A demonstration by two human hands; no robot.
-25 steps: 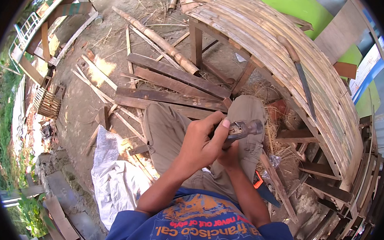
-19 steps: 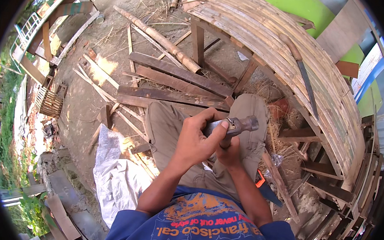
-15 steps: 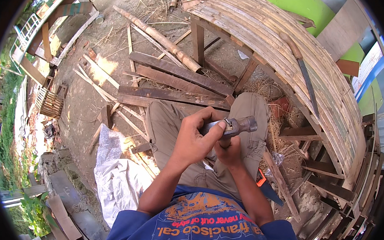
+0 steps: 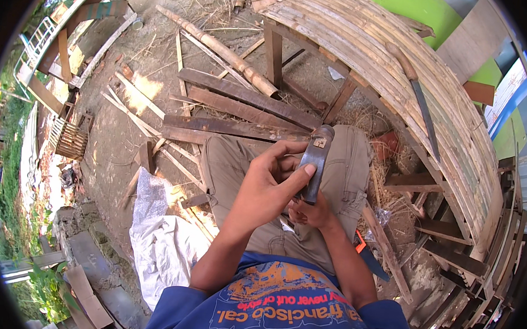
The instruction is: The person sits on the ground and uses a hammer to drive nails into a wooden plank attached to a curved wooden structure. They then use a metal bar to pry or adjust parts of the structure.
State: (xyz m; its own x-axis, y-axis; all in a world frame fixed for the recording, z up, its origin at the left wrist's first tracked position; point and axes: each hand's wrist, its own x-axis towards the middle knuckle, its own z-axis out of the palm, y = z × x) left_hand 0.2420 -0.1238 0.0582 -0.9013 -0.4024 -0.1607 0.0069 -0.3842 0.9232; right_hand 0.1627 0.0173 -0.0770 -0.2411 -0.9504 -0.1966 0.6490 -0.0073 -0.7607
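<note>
A hammer with a dark metal head is held up over my lap. Its head points away from me, and the end of the wooden handle shows as a pale patch in the top of the head. My left hand is closed on the head from the left, thumb pressed on its upper face. Below the head, my right hand is curled where the handle comes down; the handle itself is mostly hidden by the head and fingers.
Dark planks and a bamboo pole lie on the ground ahead. A slatted bamboo bench stands at right, bearing a long wooden-handled blade. White sacking lies at left; an orange-and-dark tool is by my right leg.
The hammer head has turned from pointing right to pointing away from me. My left thumb stays on it, and my right hand has shifted slightly lower.
</note>
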